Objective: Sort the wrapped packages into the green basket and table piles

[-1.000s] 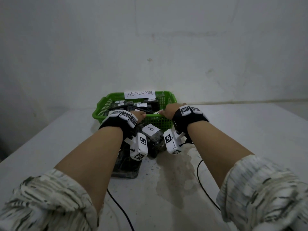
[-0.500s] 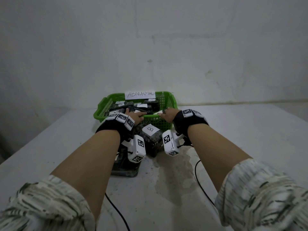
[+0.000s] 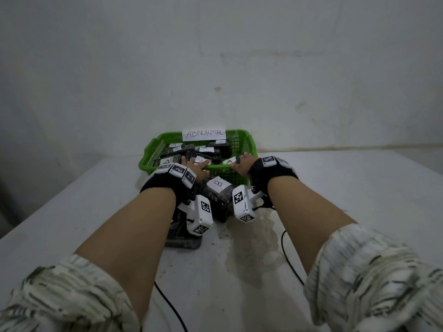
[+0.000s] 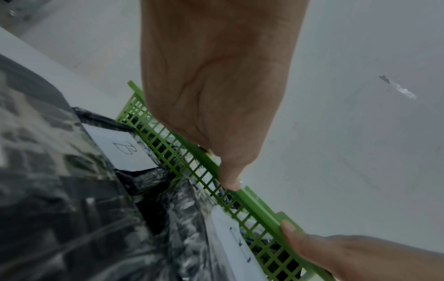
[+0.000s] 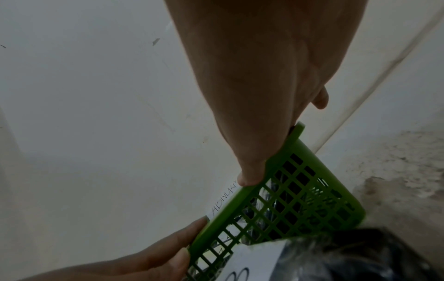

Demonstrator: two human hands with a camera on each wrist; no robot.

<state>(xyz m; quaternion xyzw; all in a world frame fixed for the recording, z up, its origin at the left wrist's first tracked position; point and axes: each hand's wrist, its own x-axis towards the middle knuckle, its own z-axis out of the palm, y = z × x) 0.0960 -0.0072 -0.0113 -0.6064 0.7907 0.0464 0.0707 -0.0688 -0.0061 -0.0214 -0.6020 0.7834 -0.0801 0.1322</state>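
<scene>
Green plastic lattice basket (image 3: 242, 142), rectangular, solid rim over open grid walls, sits on the pale grey tabletop (image 3: 359, 200) against the white wall (image 3: 215, 56); its long axis runs left to right across the head view, near long side facing the person. White paper label reading "ABNORMAL" (image 3: 203, 134) stands on the far rim. Inside: dark packages in clear wrap (image 3: 220, 149), several bearing white tags marked "A", lying at mixed angles. Left hand (image 3: 195, 170) grips the near rim left of centre, thumb on the outer edge, fingers over the top; grip clenched on the rim. Right hand (image 3: 242, 165) holds the same rim further right, thumb outside, fingers curled over it. Just in front of the basket, between the wrists, a dark wrapped package tagged "B" (image 3: 219, 188) lies touching the near wall, long axis running toward the person. Another dark wrapped package (image 3: 183, 240) lies under the left forearm, mostly hidden.
</scene>
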